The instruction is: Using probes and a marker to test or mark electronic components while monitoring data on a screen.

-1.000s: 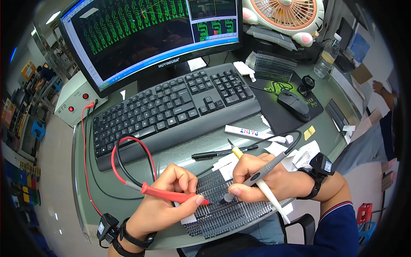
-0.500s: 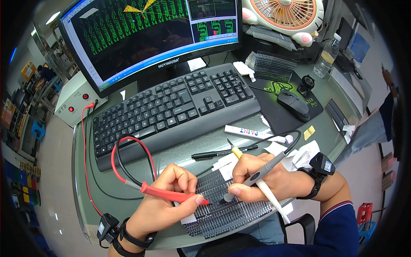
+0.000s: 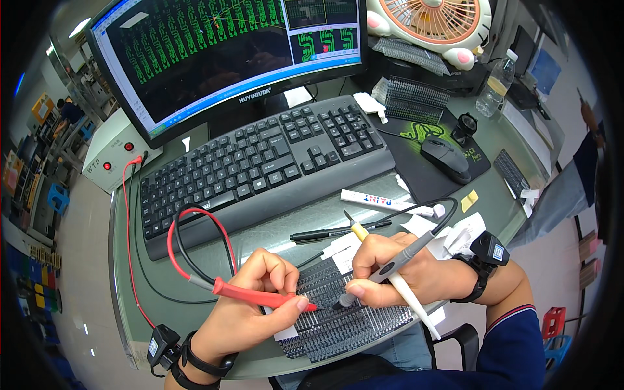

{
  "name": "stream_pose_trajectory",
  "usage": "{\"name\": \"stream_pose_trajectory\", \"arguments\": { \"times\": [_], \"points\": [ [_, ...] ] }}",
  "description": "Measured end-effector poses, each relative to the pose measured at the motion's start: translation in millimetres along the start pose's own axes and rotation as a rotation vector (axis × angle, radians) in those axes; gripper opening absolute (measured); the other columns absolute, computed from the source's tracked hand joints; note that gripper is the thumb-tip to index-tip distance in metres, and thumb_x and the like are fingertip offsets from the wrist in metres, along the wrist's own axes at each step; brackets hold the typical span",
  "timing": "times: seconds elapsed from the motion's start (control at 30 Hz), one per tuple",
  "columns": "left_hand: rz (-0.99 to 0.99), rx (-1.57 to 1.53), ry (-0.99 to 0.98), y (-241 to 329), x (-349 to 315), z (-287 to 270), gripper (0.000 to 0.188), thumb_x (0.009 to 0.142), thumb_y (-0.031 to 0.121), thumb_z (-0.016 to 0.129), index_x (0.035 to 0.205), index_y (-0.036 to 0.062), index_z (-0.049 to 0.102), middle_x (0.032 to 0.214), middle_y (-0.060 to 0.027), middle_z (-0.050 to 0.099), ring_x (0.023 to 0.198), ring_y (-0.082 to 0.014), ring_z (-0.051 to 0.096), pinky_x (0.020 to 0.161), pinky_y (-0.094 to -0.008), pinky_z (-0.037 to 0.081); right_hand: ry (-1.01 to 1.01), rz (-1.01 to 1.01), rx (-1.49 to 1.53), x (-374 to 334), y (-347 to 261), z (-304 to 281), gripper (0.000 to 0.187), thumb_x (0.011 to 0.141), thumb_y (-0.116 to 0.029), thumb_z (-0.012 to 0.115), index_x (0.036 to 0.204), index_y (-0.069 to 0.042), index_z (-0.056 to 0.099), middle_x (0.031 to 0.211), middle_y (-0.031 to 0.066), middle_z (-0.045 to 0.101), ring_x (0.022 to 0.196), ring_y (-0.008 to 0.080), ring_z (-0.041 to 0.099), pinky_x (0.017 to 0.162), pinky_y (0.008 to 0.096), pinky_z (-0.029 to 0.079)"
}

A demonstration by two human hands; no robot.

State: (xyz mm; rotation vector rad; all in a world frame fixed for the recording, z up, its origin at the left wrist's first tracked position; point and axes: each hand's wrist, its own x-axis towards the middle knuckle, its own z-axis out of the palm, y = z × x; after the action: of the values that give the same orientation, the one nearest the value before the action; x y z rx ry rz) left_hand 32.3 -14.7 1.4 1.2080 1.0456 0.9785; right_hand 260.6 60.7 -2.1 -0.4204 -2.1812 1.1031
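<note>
My left hand [image 3: 257, 318] is closed around a red test probe [image 3: 250, 296], thumb pressed near its tip. The tip rests at the dark circuit strip panels [image 3: 364, 331] at the front edge of the desk. My right hand [image 3: 429, 276] grips a grey test probe [image 3: 406, 253], its dark tip pointing down at the same panels, just right of the red one. Through those right fingers also passes a slim white-handled tool [image 3: 416, 302] with a yellow collar and a pointed dark tip facing up. Whether either tip truly touches the panel is too small to tell.
Beyond my hands lie a black keyboard [image 3: 266, 162], a black pen [image 3: 338, 231] and a white marker [image 3: 383, 203]. A monitor [image 3: 214, 71] stands behind. At right are a mouse [image 3: 445, 161], paper scraps [image 3: 465, 234] and a bottle [image 3: 497, 84]. Probe leads loop over the left side.
Both hands and probes hold their places. On the monitor, the filled yellow wedge shapes have given way to thin lines. The person at the far right has shifted slightly.
</note>
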Motion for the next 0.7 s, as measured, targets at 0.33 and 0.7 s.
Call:
{"name": "stream_pose_trajectory", "arguments": {
  "times": [0.33,0.7],
  "points": [
    [0.074,0.094,-0.011,0.9,-2.8,3.1,0.032,0.081,0.000,0.067,0.087,0.0074,0.036,0.087,-0.0017,0.046,0.073,-0.0033,0.042,0.063,-0.0206,0.041,0.026,0.036,0.044,0.4,-6.9,2.0,0.021,0.082,-0.013,0.067,0.077,-0.002,0.051,0.067,0.0062,0.050,0.052,0.0178,0.053,0.047,0.0290,0.041],
    [0.085,0.101,-0.029,-0.9,-2.2,1.2,0.035,0.081,0.000,0.068,0.088,0.0084,0.035,0.087,-0.0018,0.046,0.072,-0.0040,0.043,0.061,-0.0211,0.040,0.015,0.048,0.048,0.1,-6.8,1.6,0.021,0.083,-0.013,0.067,0.077,-0.002,0.051,0.070,0.0063,0.050,0.053,0.0165,0.052,0.048,0.0283,0.040]
  ]
}}
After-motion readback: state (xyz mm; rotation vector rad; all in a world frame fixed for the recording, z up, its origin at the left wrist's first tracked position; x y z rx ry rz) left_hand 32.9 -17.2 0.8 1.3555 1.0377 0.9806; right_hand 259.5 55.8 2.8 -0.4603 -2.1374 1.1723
